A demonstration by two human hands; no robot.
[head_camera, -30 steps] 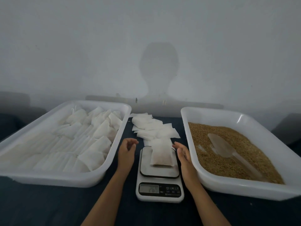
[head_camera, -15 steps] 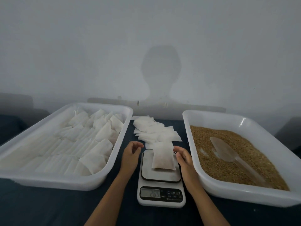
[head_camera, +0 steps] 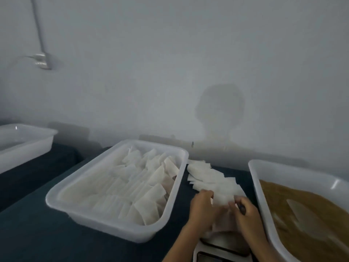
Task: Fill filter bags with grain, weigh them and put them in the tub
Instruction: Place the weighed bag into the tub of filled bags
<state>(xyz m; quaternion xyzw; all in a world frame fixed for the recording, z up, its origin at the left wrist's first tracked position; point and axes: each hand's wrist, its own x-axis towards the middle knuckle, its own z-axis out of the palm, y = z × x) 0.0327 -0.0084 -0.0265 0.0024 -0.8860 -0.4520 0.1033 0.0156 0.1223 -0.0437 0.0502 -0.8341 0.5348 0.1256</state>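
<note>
Three white tubs sit on the dark table [head_camera: 47, 233]: a spare tub [head_camera: 26, 146] at nine o'clock, the bag tub [head_camera: 105, 220] in the middle packed with filled bags [head_camera: 132, 186], and the grain tub [head_camera: 279, 173] at three o'clock, where one clear scoop [head_camera: 304, 214] lies on the grain [head_camera: 283, 193]. A loose pile of empty bags [head_camera: 207, 176] lies between the middle and right tubs. At five o'clock the left hand [head_camera: 203, 210] and right hand [head_camera: 245, 212] both pinch one filled bag [head_camera: 223, 218] just above the single scale [head_camera: 222, 246], the hands hiding its platform edges and its display cut off by the frame.
</note>
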